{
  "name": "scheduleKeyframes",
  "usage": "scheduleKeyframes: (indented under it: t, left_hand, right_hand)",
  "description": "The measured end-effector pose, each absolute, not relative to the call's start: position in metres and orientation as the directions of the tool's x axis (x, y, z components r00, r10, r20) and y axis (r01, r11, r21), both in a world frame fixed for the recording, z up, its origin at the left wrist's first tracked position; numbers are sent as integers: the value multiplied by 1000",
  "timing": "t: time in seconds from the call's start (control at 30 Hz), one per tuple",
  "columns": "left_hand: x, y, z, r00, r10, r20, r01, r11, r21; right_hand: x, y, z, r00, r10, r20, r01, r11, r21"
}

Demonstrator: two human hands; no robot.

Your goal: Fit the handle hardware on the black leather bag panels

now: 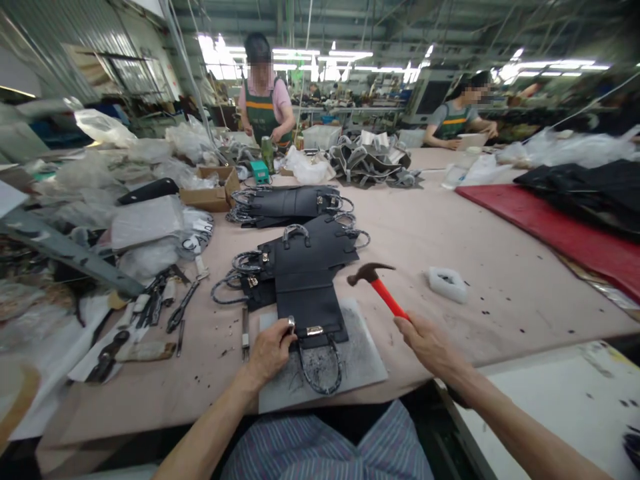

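My right hand (425, 340) grips a claw hammer (390, 297) by its red handle, with the steel head raised to the right of the black leather panels. My left hand (270, 350) is closed in a pinch at the near edge of a black leather bag panel (310, 300). A small shiny metal piece (291, 323) shows at its fingertips; its exact kind is unclear. Beside them, a gold-coloured metal fitting (315, 331) sits on the panel above a patterned rope-like handle (323, 390). Under the panel's near end lies a scuffed pale board (363, 347).
More black panels with handles (295, 203) lie stacked behind. Pliers (107, 357) and other tools lie at left, near plastic bags and a cardboard box (213, 193). At right are a white foam-like block (447, 285) and a red sheet (560, 230). Two people work across the table.
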State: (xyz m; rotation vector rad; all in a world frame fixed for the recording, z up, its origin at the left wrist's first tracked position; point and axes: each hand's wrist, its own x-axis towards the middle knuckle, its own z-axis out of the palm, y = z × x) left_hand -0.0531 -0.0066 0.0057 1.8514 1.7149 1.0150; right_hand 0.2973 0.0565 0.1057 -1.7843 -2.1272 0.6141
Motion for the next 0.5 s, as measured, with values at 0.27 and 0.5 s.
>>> scheduleKeyframes:
  t: [0.27, 0.5]
  left_hand:
    - [-51, -10, 12, -22, 976, 217, 650, -151, 745]
    - [-55, -2, 6, -18, 958, 287, 666, -203, 718]
  right_hand:
    - [334, 72, 26, -25, 996, 84, 915, 57, -398]
    - [217, 58, 31, -468, 868, 167, 763, 492, -419]
